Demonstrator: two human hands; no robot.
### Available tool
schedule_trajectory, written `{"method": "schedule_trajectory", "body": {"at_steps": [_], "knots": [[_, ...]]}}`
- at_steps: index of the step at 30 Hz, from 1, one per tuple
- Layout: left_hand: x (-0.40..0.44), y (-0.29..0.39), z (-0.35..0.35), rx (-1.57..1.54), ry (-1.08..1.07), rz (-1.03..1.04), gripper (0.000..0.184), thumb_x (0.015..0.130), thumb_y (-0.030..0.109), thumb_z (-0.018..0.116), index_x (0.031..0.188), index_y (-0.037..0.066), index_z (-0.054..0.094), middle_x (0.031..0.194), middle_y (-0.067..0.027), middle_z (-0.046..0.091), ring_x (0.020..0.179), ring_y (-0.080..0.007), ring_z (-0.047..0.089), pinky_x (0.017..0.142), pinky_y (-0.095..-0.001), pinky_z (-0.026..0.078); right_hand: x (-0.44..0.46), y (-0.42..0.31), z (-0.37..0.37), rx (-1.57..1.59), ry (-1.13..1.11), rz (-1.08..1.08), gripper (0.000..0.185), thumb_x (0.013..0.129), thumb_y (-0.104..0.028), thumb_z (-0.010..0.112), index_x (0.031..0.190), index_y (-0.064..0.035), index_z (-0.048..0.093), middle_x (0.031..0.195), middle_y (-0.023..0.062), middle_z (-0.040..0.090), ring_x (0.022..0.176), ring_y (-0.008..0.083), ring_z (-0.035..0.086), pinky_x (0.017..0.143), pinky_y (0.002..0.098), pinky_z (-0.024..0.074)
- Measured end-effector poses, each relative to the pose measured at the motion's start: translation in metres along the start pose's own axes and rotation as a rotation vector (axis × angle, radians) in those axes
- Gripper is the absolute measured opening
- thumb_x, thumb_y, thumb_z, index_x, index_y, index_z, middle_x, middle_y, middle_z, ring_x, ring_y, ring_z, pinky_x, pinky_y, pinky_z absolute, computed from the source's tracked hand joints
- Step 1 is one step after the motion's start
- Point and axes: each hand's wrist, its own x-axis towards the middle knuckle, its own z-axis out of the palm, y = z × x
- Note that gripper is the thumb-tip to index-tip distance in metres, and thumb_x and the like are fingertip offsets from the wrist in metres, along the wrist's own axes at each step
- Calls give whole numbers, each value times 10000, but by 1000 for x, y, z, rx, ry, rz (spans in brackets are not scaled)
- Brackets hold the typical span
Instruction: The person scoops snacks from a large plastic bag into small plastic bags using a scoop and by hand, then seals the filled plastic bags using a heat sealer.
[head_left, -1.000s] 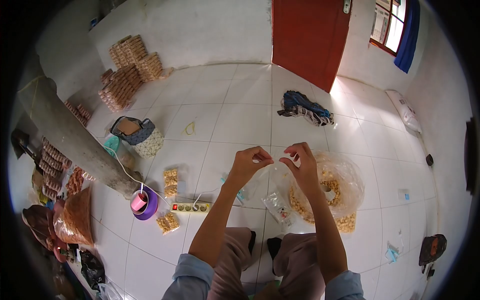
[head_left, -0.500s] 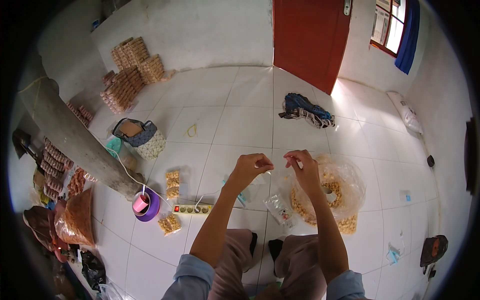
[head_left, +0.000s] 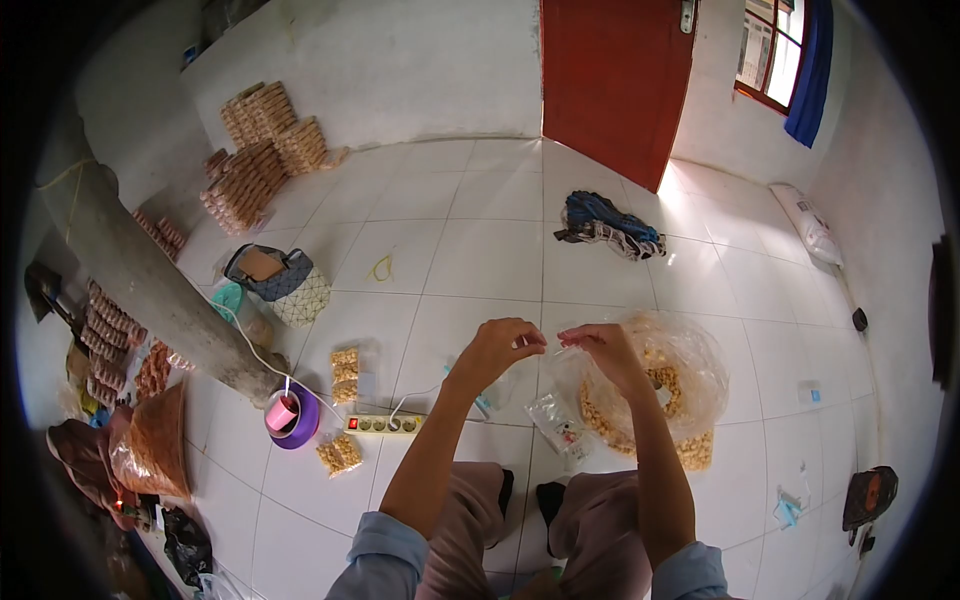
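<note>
My left hand (head_left: 492, 352) is raised over the floor in front of my knees, with thumb and fingertips drawn together. Facing it, my right hand (head_left: 606, 352) has its fingers pinched the same way, a small gap from the left. Whatever they hold is too thin or clear to make out. Beneath and beside my right hand lies a large clear plastic bag (head_left: 697, 362) of yellow-brown snack pieces (head_left: 606, 415). A flat clear packet (head_left: 558, 420) rests on the tiles between my forearms.
To the left are small filled snack bags (head_left: 344, 375), a power strip (head_left: 383, 424) and a purple base (head_left: 293, 430) with a pink cup (head_left: 282, 409). Farther off stand a pillar (head_left: 170, 270), a handbag (head_left: 290, 285), stacked packs (head_left: 250, 165) and dark cloth (head_left: 608, 225).
My hands have come slightly closer together and a little lower. The right hand's fingers have turned toward the left hand. Things on the floor have not moved.
</note>
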Motion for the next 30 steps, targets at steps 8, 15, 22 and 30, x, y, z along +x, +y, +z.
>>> {"method": "schedule_trajectory", "body": {"at_steps": [8, 15, 22, 30], "knots": [[1, 1, -5, -14, -58, -48, 168, 721, 161, 675, 841, 52, 633, 726, -59, 625, 645, -146, 575, 623, -270, 463, -3, -11, -2, 279, -145, 15, 242, 818, 20, 500, 1042, 57, 585, 907, 139, 628, 756, 179, 630, 694, 248, 517], [-3, -8, -19, -146, -71, -180, 166, 726, 189, 696, 773, 36, 649, 654, -21, 619, 602, -84, 543, 577, -234, 439, -8, -14, -19, 336, -143, 55, 298, 809, -27, 560, 1090, 70, 547, 996, 153, 611, 822, 203, 634, 734, 264, 507], [-5, -3, -23, -163, -51, -253, 180, 756, 197, 657, 720, 21, 644, 590, -25, 598, 514, -63, 500, 495, -229, 414, -13, -24, -20, 351, -128, 117, 297, 827, -26, 542, 1108, 68, 531, 1019, 160, 602, 838, 226, 636, 779, 273, 504], [0, 5, -29, 435, -134, -299, 522, 618, 445, 732, 983, 92, 609, 596, -47, 532, 533, -176, 483, 605, -277, 436, -13, -10, -19, 394, -80, 90, 274, 827, -89, 583, 1047, 73, 568, 954, 150, 619, 786, 221, 646, 713, 257, 523]]}}
